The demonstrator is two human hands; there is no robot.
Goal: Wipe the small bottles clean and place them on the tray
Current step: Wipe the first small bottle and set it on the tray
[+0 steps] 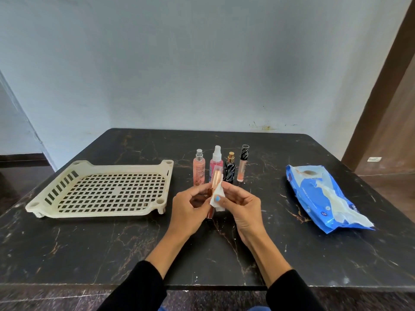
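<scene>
While gripped above the middle of a black marble-patterned table (pixel 112 243), slim rose-gold tube bottle (pixel 214 182) tilted, smooth metallic cap uppermost, pink translucent lower end showing below the fingers. Left hand (pixel 188 212) curled round its lower half; right hand (pixel 241 205) pinching a crumpled white wipe (pixel 217 198) against its side, thumb pressed on the soft fold. Behind the hands, upright in a row on the tabletop: a peach cylindrical spray bottle (pixel 198 168) with a silver nozzle, a pink spray bottle (pixel 216 163) with a white pump, a short black faceted bottle (pixel 229 168) with a gold collar, and a thin clear gloss tube (pixel 242 163) with a dark cap. To the left, well apart from the bottles, a cream plastic tray (pixel 143 213), rectangular, floor perforated with square holes, slotted wall, round corner sockets. To the right, a glossy blue pack of wipes (pixel 314 191) lying flat and crinkled, a white sheet trailing from its opening. Black sleeves at both wrists.
</scene>
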